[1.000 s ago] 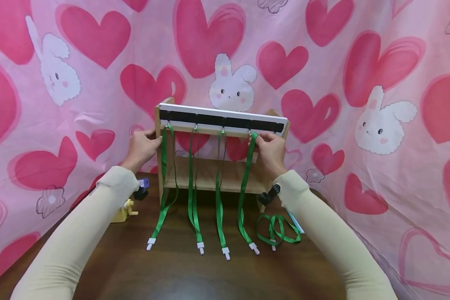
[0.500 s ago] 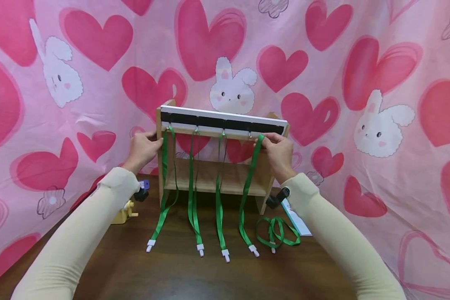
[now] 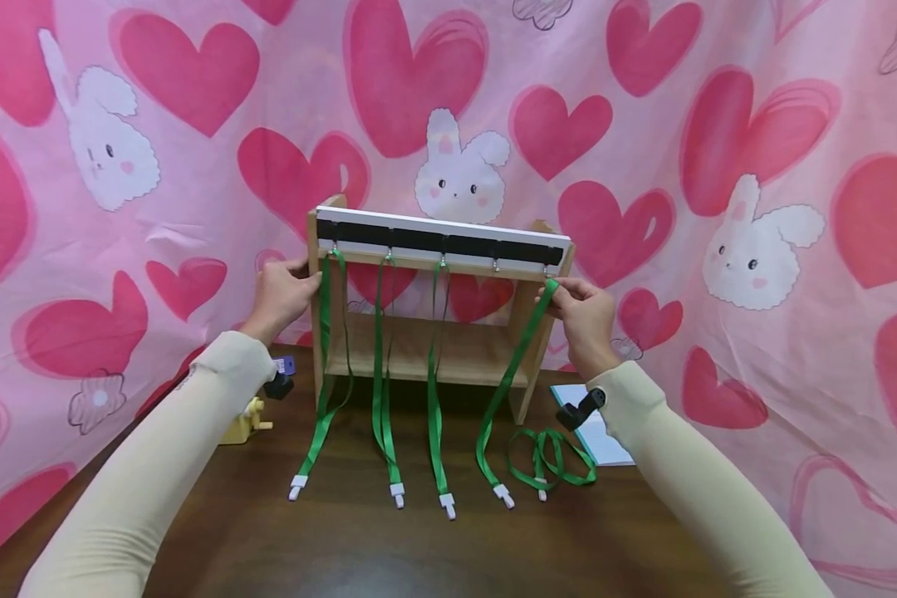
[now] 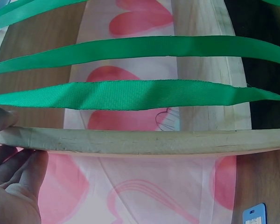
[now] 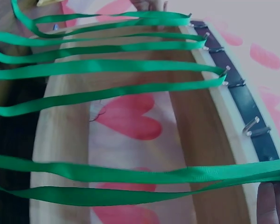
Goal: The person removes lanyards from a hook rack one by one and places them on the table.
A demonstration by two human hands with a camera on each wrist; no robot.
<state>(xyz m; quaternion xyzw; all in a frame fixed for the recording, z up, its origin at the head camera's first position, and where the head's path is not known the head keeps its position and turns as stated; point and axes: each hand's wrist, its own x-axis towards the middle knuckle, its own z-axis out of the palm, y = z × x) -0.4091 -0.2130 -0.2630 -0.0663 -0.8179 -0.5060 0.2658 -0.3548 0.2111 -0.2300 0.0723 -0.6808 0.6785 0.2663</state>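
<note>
A small wooden rack with a black hook strip across its white top board stands on the table. My left hand grips its left side panel, thumb and fingers on opposite faces. Three green lanyards hang from the left hooks, one of them a middle lanyard. In my right hand the top loop of another green lanyard is pinched, right by the rightmost hook; its white clip lies on the table. The fourth hook bears nothing.
A coiled green lanyard lies at the rack's front right, beside a white pad with a teal edge. At the left are a yellow cranked device and a blue tag. Pink heart-print cloth hangs behind.
My right hand has carried the lanyard's loop off the fourth hook and rightward to the rightmost hook. The left hand stays on the side panel. More of the white pad shows.
</note>
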